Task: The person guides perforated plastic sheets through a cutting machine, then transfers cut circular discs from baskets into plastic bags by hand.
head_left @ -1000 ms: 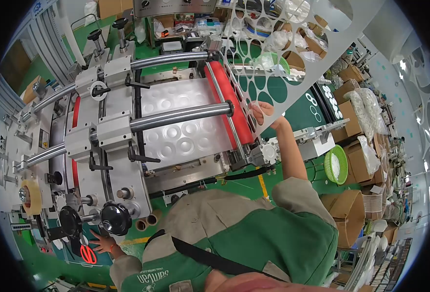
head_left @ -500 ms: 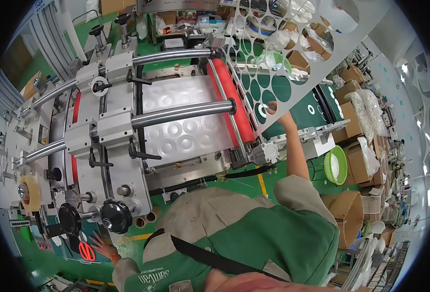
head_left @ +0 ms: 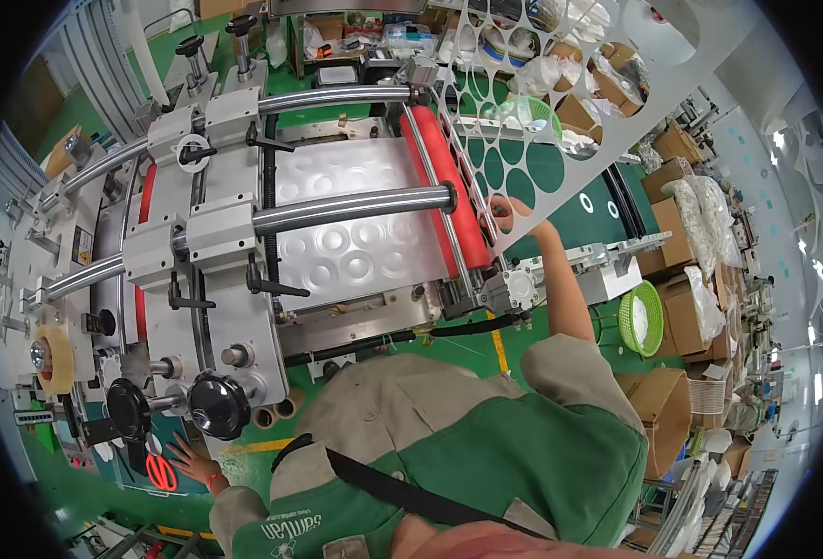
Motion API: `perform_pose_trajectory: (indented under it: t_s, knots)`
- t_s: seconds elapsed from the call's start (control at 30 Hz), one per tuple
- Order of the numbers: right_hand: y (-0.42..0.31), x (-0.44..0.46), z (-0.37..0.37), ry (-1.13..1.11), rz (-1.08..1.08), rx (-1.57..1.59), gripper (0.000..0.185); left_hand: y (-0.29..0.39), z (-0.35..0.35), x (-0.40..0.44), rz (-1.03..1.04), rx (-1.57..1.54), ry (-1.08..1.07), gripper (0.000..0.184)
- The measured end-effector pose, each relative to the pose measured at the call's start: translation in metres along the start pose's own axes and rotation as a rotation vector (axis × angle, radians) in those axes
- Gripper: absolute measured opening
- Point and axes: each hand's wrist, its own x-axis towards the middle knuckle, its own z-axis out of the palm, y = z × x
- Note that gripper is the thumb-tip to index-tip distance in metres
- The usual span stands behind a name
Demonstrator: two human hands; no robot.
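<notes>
My left hand [head_left: 191, 463] rests at the lower left with its fingers spread, holding nothing. Beside it lie scissors with orange-red handles [head_left: 161, 472] at the edge of a dark green surface. My right hand [head_left: 514, 216] reaches over the green conveyor belt [head_left: 547, 168], past the red roller [head_left: 444, 186]. Its fingers are bent and partly hidden by a white sheet punched with round holes [head_left: 587, 154]; what they hold, if anything, I cannot make out. Thin white rings [head_left: 587, 203] lie on the belt to the right of that hand.
A machine with steel bars [head_left: 356, 209] and black knobs [head_left: 219, 405] stands before me, with an embossed sheet of round shapes [head_left: 351, 256] under the bars. A green basket [head_left: 641, 319] and cardboard boxes [head_left: 656, 410] stand at the right. A tape roll [head_left: 54, 363] hangs left.
My right hand has moved slightly left, its fingers now where a white ring lay on the belt. The other rings' positions have shifted. My left hand stays spread near the scissors.
</notes>
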Motion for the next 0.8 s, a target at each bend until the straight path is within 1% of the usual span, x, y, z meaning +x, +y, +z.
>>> perform_pose_trajectory:
  t_s: [0.03, 0.07, 0.1, 0.13, 0.17, 0.23, 0.27, 0.33, 0.37, 0.43, 0.47, 0.5, 0.53, 0.57, 0.63, 0.67, 0.73, 0.77, 0.8]
  knots:
    - [-0.011, -0.001, -0.003, -0.003, 0.037, -0.031, 0.019, 0.001, 0.000, 0.000, -0.001, -0.016, 0.009, 0.105]
    - [-0.028, -0.002, -0.008, -0.071, 0.126, 0.015, 0.019, 0.002, -0.002, 0.000, -0.003, -0.032, 0.017, 0.105]
    - [-0.030, -0.002, -0.012, -0.105, 0.141, -0.003, 0.019, 0.002, -0.005, 0.000, -0.012, -0.014, -0.028, 0.105]
    - [-0.029, 0.000, -0.019, -0.139, 0.155, -0.022, 0.020, 0.004, -0.008, 0.000, -0.023, -0.007, -0.045, 0.106]
    - [-0.022, -0.001, -0.026, -0.121, 0.121, -0.004, 0.021, 0.005, -0.009, 0.000, -0.034, -0.001, -0.062, 0.107]
    - [0.000, 0.001, -0.041, -0.087, 0.236, 0.012, 0.023, -0.001, 0.003, 0.002, -0.022, 0.020, -0.051, 0.108]
    - [-0.003, 0.001, -0.051, -0.095, 0.302, -0.152, 0.023, 0.000, 0.000, 0.002, -0.029, -0.007, -0.067, 0.109]
    - [-0.001, 0.001, -0.062, -0.052, 0.372, -0.342, 0.023, 0.002, -0.004, 0.001, -0.038, -0.040, -0.076, 0.111]
    - [0.015, 0.006, -0.065, 0.033, 0.375, -0.398, 0.021, 0.001, -0.004, 0.001, -0.042, -0.042, -0.074, 0.111]
    - [0.026, 0.017, -0.061, 0.278, 0.264, -0.516, 0.023, -0.001, -0.004, 0.001, 0.003, -0.053, -0.037, 0.106]
    - [0.017, 0.023, -0.057, 0.336, 0.238, -0.534, 0.023, 0.001, -0.004, 0.002, -0.029, -0.046, -0.085, 0.114]
    - [0.009, 0.028, -0.052, 0.380, 0.147, -0.400, 0.022, 0.003, -0.008, 0.002, -0.043, -0.035, -0.121, 0.114]
    - [0.028, 0.045, -0.047, 0.413, 0.135, -0.289, 0.024, 0.004, -0.013, 0.002, -0.057, -0.023, -0.158, 0.115]
    - [0.023, 0.055, -0.043, 0.355, 0.069, -0.189, 0.026, 0.004, -0.015, 0.003, -0.054, -0.029, -0.159, 0.116]
    - [0.045, 0.084, -0.035, 0.469, -0.035, -0.654, 0.030, 0.005, -0.017, 0.003, -0.066, -0.020, -0.193, 0.117]
    - [0.041, 0.089, -0.023, 0.550, 0.033, -0.759, 0.037, 0.005, -0.017, 0.004, -0.068, -0.025, -0.202, 0.117]
    - [0.020, 0.099, -0.022, 0.455, 0.113, -0.722, 0.044, 0.007, -0.022, 0.004, -0.073, -0.023, -0.239, 0.117]
    - [0.023, 0.108, -0.022, 0.430, 0.035, -0.714, 0.047, 0.007, -0.022, 0.005, -0.081, -0.027, -0.255, 0.118]
    - [0.029, 0.109, -0.022, 0.450, 0.030, -0.735, 0.045, 0.006, -0.017, 0.005, -0.075, -0.016, -0.232, 0.118]
